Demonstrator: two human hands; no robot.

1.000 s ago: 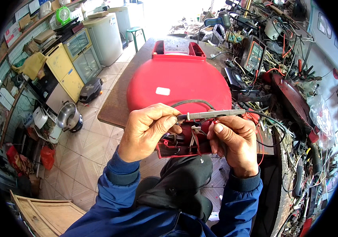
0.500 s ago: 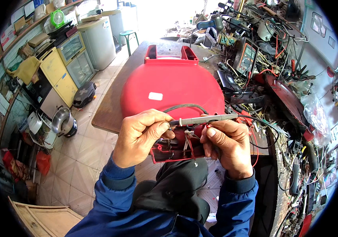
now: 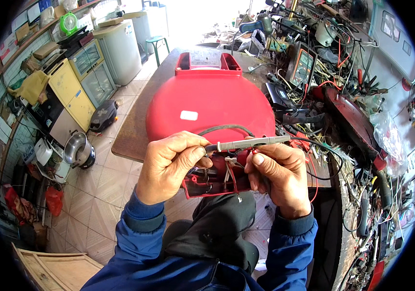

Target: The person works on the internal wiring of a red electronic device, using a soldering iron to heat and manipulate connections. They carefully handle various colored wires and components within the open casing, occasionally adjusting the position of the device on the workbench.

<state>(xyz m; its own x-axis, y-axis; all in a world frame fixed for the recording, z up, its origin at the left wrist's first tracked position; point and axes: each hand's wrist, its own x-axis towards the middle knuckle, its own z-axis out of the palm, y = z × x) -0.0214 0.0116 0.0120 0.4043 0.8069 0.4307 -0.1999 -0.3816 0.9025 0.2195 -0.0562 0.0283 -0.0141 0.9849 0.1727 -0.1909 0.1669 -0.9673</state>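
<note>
The left hand (image 3: 168, 167) is pinching a dark piece (image 3: 211, 148) at the left end of a grey probe (image 3: 253, 143), thumb and forefinger pressing together; whether that piece is belonging to the probe, one cannot tell. The right hand (image 3: 280, 177) is clamping on the probe, which is lying nearly level across its fingers, and a small red bit (image 3: 254, 151) is showing beside its thumb tip. From the probe's right end, a black lead (image 3: 331, 153) is curving away to the right.

Both hands are hovering over the near end of a red housing (image 3: 212, 102), where an open compartment (image 3: 212, 192) is showing loose wires (image 3: 228, 172) and is jutting past the counter's edge above the person's dark trousers (image 3: 217, 220). The housing's broad, rounded body is resting on the brown counter (image 3: 132, 133), bearing a white label (image 3: 188, 115). A dark cord (image 3: 224, 127) is arching across its near side, just behind the probe.

To the right, a meter (image 3: 302, 68) is leaning among tangled cables (image 3: 336, 46), and a red shell (image 3: 350, 121) is lying nearer the person. To the left, a steel pot (image 3: 77, 149) is standing low, well apart from the hands.
</note>
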